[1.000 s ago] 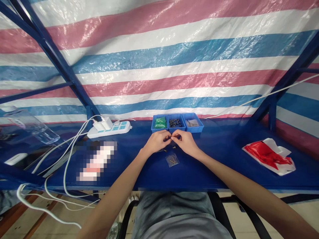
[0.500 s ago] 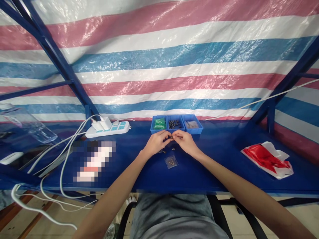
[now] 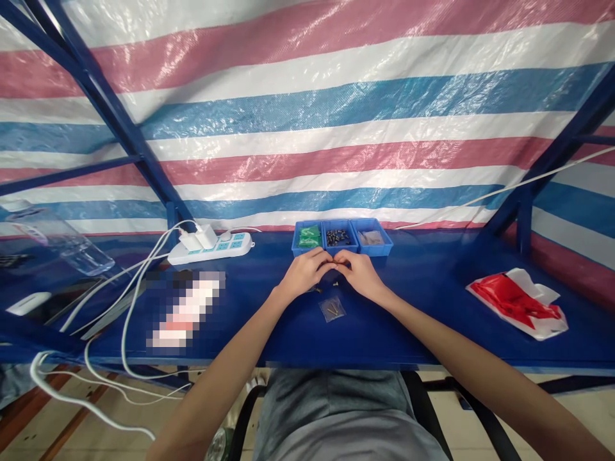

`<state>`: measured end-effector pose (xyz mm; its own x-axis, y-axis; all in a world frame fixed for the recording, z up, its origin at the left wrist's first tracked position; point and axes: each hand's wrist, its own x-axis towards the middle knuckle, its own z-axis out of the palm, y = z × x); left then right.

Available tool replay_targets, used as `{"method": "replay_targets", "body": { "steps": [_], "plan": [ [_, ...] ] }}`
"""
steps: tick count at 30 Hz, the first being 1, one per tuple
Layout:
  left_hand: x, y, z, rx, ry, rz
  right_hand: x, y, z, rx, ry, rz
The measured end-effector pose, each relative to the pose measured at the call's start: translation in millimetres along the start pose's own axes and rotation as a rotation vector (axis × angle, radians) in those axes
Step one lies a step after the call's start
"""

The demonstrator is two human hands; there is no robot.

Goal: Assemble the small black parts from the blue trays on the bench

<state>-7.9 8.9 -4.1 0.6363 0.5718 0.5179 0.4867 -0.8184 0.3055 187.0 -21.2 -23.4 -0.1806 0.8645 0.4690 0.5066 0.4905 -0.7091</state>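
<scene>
My left hand point(image 3: 303, 273) and my right hand point(image 3: 358, 274) meet fingertip to fingertip above the blue table point(image 3: 413, 320), pinching a tiny dark part between them; the part is too small to make out. Just below the hands lie a loose small screw point(image 3: 335, 282) and a little clear bag point(image 3: 332, 308) with brass-coloured pieces. Directly behind the hands stand three joined blue bins: the left bin point(image 3: 308, 237) holds green pieces, the middle bin point(image 3: 339, 237) dark small parts, the right bin point(image 3: 371, 237) pale ones.
A white power strip point(image 3: 211, 249) with plugs and trailing white cables point(image 3: 129, 301) sits at the left. A clear bottle point(image 3: 60, 240) lies far left. A red and white plastic bag point(image 3: 519, 301) rests at the right. Blue frame struts and a striped tarp stand behind.
Both hands stay together at the same spot; the fingers have shifted only slightly around the small part. The view wobbles a little.
</scene>
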Motion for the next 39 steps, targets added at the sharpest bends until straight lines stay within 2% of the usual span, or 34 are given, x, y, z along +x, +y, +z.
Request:
{"method": "replay_targets", "body": {
  "steps": [6,11,16,24,29,34,39],
  "plan": [
    [1,-3,2.0,-0.087,0.009,0.003,-1,-3,1,-0.042,-0.040,0.061],
    [0,-7,2.5,-0.108,-0.006,-0.015,0,0,1,0.047,-0.010,0.119],
    [0,-4,0.4,-0.057,-0.017,-0.019,1,-6,-3,0.040,0.003,0.072],
    [-1,-2,0.9,0.005,-0.043,-0.019,1,-9,-6,-0.011,0.097,-0.006],
    [0,-1,0.6,0.019,-0.047,-0.032,1,-5,-5,-0.037,0.077,-0.079],
    [0,0,0.0,0.072,-0.075,-0.043,0,-4,-1,-0.049,0.031,-0.073],
    [-1,4,-0.3,0.031,-0.026,-0.069,-1,-7,1,0.024,0.010,0.017]
  ]
}}
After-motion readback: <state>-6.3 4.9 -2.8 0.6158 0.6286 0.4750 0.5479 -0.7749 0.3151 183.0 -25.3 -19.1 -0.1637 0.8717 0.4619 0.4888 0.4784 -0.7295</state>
